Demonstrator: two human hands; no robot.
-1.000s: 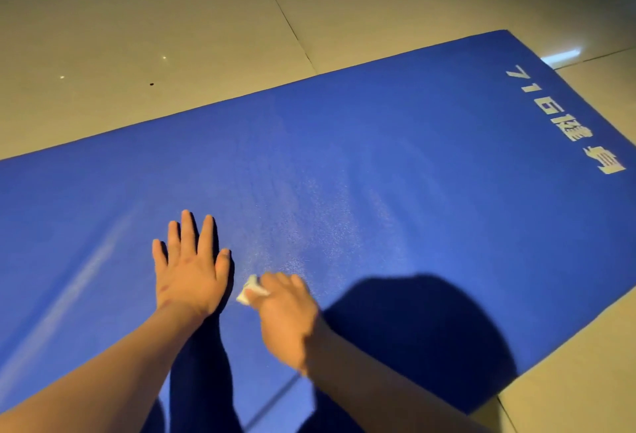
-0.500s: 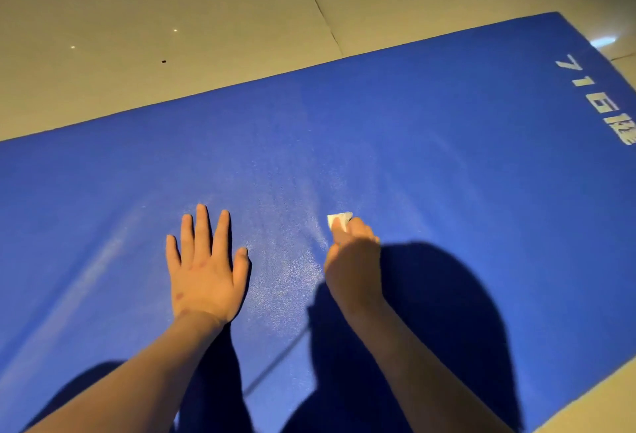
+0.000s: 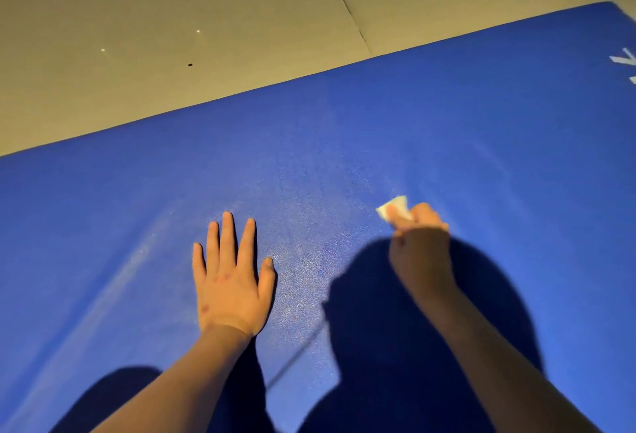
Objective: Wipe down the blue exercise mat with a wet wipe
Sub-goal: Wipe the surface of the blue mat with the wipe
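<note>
Shadow [image 3: 395,346] is cast over the near mat [image 3: 447,122], hiding its surface. The left hand [image 3: 229,281] is laid flat on it, fingers straight. Beyond, the wipe [image 3: 394,210], judged limp and light, is pinched bunched in the right hand [image 3: 421,246] against the mat. Far print [image 3: 624,64] is cut off.

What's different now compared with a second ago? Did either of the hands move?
The right hand, gripping the wet wipe, swept away from the left hand, going rightward and farther out across the blue mat. Nothing was picked up or let go. The left hand stayed pressed flat on the mat, fingers straight.
</note>
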